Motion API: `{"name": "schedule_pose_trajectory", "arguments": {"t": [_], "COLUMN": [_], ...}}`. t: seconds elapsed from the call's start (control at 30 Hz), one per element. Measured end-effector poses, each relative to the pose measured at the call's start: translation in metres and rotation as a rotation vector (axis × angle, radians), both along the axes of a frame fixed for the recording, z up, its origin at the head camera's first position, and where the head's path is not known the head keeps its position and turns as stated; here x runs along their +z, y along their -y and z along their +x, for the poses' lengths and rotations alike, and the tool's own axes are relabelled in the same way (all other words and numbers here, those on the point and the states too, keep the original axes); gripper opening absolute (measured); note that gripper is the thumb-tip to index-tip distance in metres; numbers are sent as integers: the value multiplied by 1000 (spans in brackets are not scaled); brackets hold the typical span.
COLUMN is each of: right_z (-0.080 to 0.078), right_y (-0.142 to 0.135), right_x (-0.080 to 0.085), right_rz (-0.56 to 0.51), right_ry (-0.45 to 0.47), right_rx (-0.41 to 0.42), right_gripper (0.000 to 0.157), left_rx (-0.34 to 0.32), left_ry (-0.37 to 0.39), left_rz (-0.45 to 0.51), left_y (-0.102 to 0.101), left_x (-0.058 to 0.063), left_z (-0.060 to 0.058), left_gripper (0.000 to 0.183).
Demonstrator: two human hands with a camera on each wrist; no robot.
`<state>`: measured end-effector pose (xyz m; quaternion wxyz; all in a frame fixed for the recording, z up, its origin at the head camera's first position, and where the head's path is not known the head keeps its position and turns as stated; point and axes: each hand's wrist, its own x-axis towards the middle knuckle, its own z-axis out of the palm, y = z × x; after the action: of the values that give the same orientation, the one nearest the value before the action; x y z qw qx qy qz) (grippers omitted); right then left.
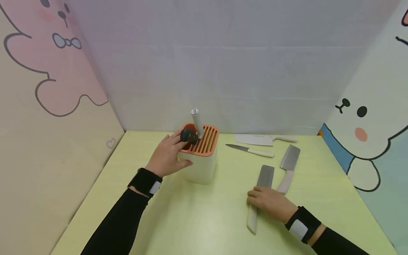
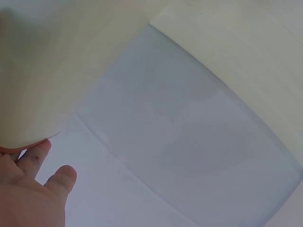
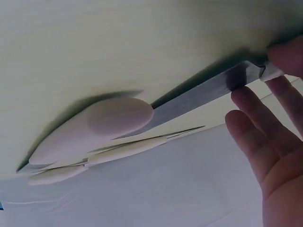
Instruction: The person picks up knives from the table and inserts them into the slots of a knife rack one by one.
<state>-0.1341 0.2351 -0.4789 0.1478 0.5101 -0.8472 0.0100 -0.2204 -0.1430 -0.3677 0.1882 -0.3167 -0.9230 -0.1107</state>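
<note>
Walls (image 1: 63,159): we see a pale grey back wall (image 1: 223,71), a pink bear (image 1: 63,83) printed on the left side and a white bear (image 1: 379,124) on the right.
Table (image 1: 197,223): pale yellow-green.
Block (image 1: 200,171): cream with an orange slotted top (image 1: 207,153), upright just left of the middle.
Left hand (image 1: 169,154): at the block's left edge, fingers nearly straight, touching its rim.
Right hand (image 1: 271,202): thumb and fingers pinch the near cleaver (image 1: 266,175) where blade meets handle; we cannot tell whether it is lifted.
Big knife (image 1: 255,139): lying by the back wall, handle to the right.
Far cleaver (image 1: 290,158): right of the near cleaver, handle towards us.
Small knife (image 1: 250,150): just in front of the big knife, tip left.
Pale handle (image 1: 197,124): rising from the block's top.
Dark knob (image 1: 188,136): above the block's top, beside the left hand's fingers; we cannot tell what it belongs to.
</note>
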Motion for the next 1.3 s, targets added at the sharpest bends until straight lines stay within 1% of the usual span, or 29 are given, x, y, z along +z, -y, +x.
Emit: {"name": "schedule_pose_trajectory", "arguments": {"t": [0.1, 0.2, 0.27, 0.37, 0.5, 0.67, 0.7, 0.73, 0.87, 0.93, 1.0, 1.07, 1.13, 1.3], "right_z": [-1, -1, -1, -1, 1, 4, 4, 4, 2, 1, 0, 0, 1, 1], "right_y": [5, 9, 12, 15, 17, 16, 17, 17, 19, 19, 20, 21, 21, 24], "right_x": [2, 4, 5, 5, 2, -1, 0, 1, 8, 11, 13, 15, 17, 24], "right_rz": [56, 144, 196, 237, 209, 141, 137, 135, 140, 151, 155, 159, 159, 142], "right_ry": [-62, -124, -147, -162, -168, -196, -205, -216, -255, -280, -293, -306, -311, -318], "right_rx": [-16, -32, -38, -38, -26, 14, 22, 27, 58, 79, 97, 110, 114, 126], "right_gripper": [29, 27, 27, 26, 22, 9, 9, 12, 33, 36, 29, 17, 10, 17], "left_rx": [0, 0, 0, 1, 1, -1, -2, -3, -1, 1, 2, 4, 6, 11], "left_ry": [-10, -6, 0, 8, 4, 9, 7, 5, -6, -3, 7, 16, 18, 16], "left_rz": [2, 5, 7, 10, 18, 19, 19, 17, 20, 21, 24, 24, 26, 27], "left_y": [0, 0, 0, -1, -1, -1, -1, -1, -1, -1, -1, -2, -2, -3], "left_x": [0, 0, 0, -1, -2, -3, -3, -3, -2, -2, -2, -2, -1, 2], "left_z": [-1, 0, 0, 1, 0, 1, 1, 1, 0, 0, 1, 1, 2, 4], "left_gripper": [74, 75, 75, 76, 76, 77, 77, 78, 78, 77, 77, 77, 77, 77]}}
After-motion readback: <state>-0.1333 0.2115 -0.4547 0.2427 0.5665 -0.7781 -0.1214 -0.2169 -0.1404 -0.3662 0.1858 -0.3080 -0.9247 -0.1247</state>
